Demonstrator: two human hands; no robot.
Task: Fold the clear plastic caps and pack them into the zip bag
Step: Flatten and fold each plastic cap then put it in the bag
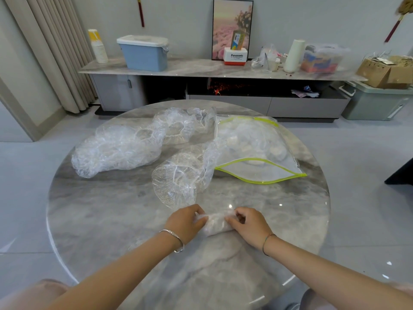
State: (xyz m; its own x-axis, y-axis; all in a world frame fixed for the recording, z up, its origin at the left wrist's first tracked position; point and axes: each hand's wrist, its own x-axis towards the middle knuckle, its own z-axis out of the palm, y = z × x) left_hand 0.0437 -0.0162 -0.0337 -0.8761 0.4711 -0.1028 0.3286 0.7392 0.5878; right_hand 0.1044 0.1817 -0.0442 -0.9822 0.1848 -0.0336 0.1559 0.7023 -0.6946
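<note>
— Plastic, rolled into a small bundle: the folded cap (218,224) lies on the surface (111,220) between both hands, with its long axis running left to right.
— And the grip?
— Closed. The left hand (185,222) and the right hand (248,227) each pinch one end.
— Where's the zip bag (257,153)?
— Ahead and to the right, its mouth gaping toward the person. I'd judge the right hand is nearer.
— Anything unclear?
— Fingertips vanish under the film, and I can't count what's inside the bag. The loose caps (120,151) blur into one heap on the left.
</note>
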